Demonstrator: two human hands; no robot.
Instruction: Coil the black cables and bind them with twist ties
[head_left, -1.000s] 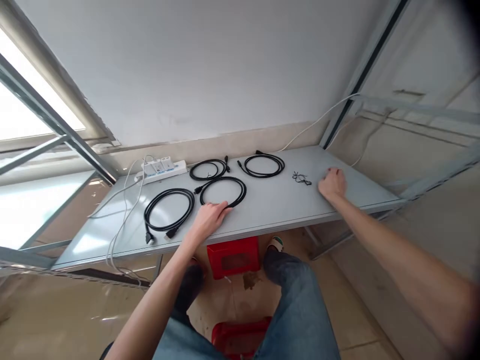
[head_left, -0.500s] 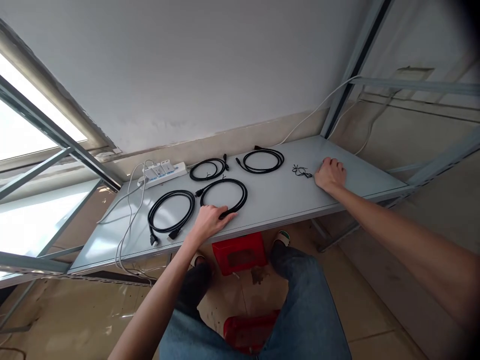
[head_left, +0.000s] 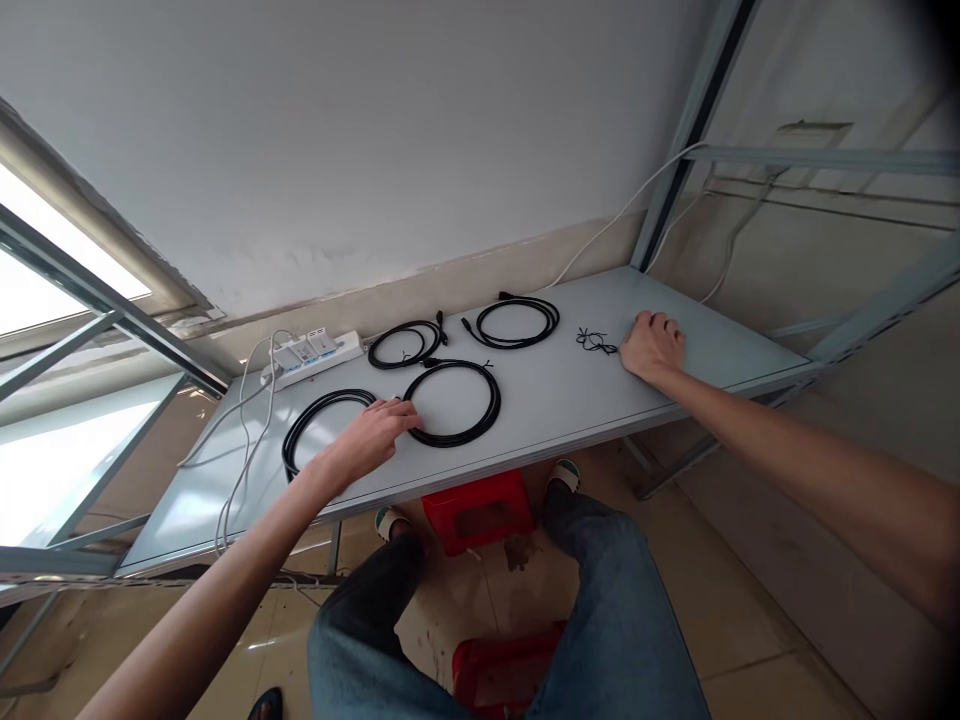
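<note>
A coiled black cable [head_left: 491, 415] lies at the front middle of the shelf, a thin tie on its upper right. My left hand [head_left: 375, 432] is at its left side, fingers bent and closed on the coil's edge. That forearm and hand partly cover a second coiled black cable [head_left: 294, 428] on the left. Two more coils rest behind: a smaller coiled cable [head_left: 386, 362] and a coiled cable with plugs [head_left: 551, 322]. My right hand [head_left: 654, 345] rests in a fist on the shelf, its inside hidden. Beside it lies a small heap of black ties [head_left: 596, 342].
A white power strip [head_left: 319, 355] with chargers plugged in stands at the back left. White cords [head_left: 251, 440] hang over the front edge there. Metal uprights [head_left: 664, 190] frame the shelf [head_left: 555, 400]. Beneath it is a red plastic stool [head_left: 480, 510] between my legs.
My left hand has moved left from the front of the coil to its left side. The coil has turned clockwise, its plug and tie shifting rightward. My right hand stays in place.
</note>
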